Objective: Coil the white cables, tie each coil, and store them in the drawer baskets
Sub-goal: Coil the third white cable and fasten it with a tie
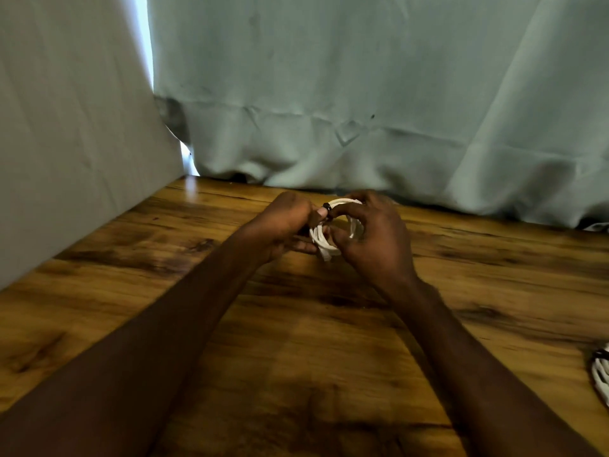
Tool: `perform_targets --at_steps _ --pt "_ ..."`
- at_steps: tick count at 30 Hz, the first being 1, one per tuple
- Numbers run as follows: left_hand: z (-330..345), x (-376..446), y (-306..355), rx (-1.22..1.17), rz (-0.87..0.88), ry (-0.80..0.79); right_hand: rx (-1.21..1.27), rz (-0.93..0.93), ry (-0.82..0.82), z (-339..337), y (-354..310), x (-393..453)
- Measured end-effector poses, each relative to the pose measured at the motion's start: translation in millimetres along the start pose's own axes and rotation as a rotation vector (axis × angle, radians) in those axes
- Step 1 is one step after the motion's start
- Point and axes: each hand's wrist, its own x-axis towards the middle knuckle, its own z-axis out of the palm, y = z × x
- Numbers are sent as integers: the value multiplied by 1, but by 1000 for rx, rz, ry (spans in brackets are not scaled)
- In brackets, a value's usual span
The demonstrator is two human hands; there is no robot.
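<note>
Both hands meet over the far middle of the wooden counter (313, 324), close to the pale curtain (362, 94) that hangs along its back edge, and between them sits 1 small coil of white cable (324, 240), lifted just above the wood. The left hand (285, 225) is closed around the coil's left side, thumb and fingers pinched near a small dark tie (326, 206) at the top of the loops. The right hand (372, 232) curls over the right side, fingers bent through and around the ring of cable, so both hands grip the same bundle. My judgement is that the tying step is in hand, with the tie not yet clearly cinched; motion blur keeps the detail uncertain. The main risk is the loops springing apart if either grip loosens before the tie is snug, since stiff cable wants to unwind and would spill across the counter. A short tail of cable below the coil could also slip out of the wrap and leave a loose end. Another white bundle (601, 371) lies at the counter's right edge, well apart. No drawer or basket is in view, so storing appears to lie ahead.
</note>
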Motion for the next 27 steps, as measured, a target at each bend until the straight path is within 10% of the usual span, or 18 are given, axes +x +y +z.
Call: perform_targets --at_steps 7,17,27 --pt "-5 6 -3 -103 -187 -112 141 113 180 10 1 -2" --pt "14 1 -11 -114 61 -22 357 338 272 16 1 2" --pt "5 0 -11 -28 211 -10 -4 311 237 6 -6 -2"
